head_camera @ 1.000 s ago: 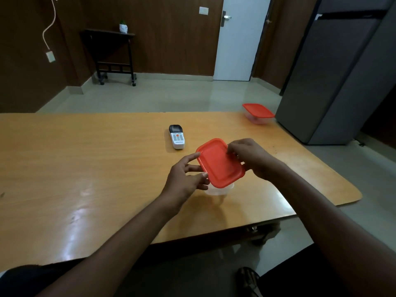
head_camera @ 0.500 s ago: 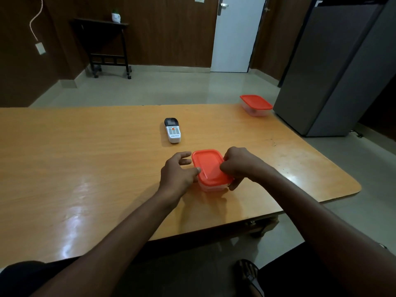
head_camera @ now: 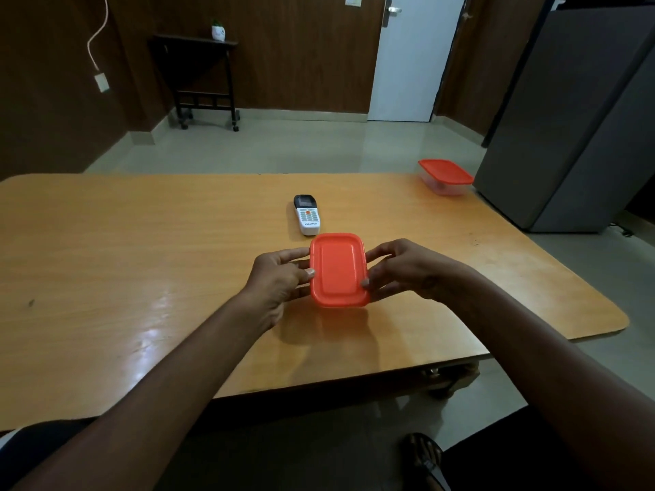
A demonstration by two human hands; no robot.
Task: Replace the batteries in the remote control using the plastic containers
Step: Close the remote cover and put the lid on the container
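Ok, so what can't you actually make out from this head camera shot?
- Near container's body and contents: hidden under its red lid and both hands, left and right.
- Far container: too small and distant to tell whether batteries are inside.
- Remote control: lies buttons up, so the battery cover is hidden underneath.

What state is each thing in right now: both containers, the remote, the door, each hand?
Near container: orange lid on, held between both hands just above or on the table; cannot tell which.
Far container: lid on, untouched at the table's far right.
Remote control: buttons up, lying flat, untouched.
Door: closed.
Left hand: gripping the near container's left side.
Right hand: gripping its right side.
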